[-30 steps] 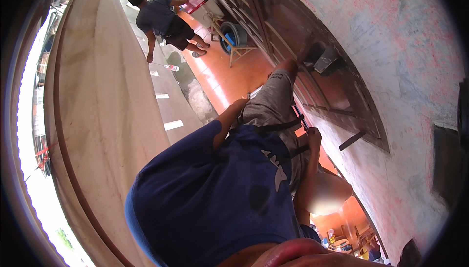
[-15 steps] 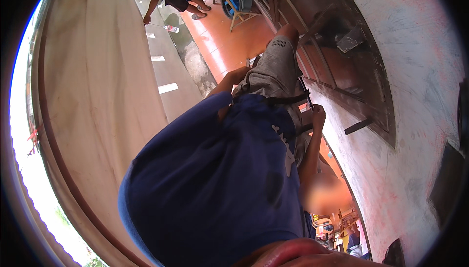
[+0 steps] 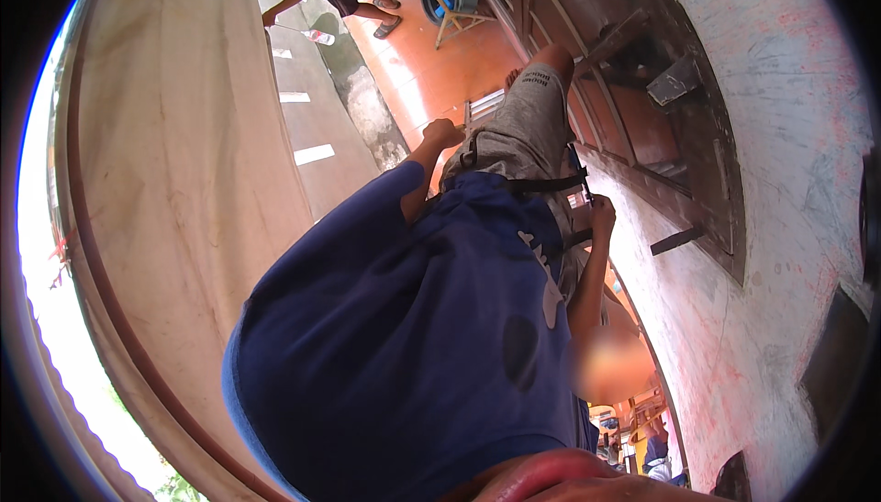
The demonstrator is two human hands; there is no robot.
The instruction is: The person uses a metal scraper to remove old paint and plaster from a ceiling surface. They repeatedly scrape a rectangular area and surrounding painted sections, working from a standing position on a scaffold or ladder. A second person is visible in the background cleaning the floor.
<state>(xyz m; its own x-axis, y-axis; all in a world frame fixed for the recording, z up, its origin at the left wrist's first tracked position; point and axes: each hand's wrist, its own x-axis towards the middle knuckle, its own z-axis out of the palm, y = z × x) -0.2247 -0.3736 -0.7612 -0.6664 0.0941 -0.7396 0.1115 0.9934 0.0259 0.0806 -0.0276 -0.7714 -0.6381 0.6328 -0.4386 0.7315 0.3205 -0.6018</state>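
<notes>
At right, our right hand [image 3: 602, 214] seemed to pinch a dark strap [image 3: 540, 187] across our grey shorts [image 3: 529, 117]; we judged it light, pliable, best held near its end. Our left hand [image 3: 444, 133] was fisted.

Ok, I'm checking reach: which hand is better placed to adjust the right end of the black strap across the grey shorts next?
Probably the right hand: it is close to that end of the black strap. The left hand is on the other side of the grey shorts.
</notes>
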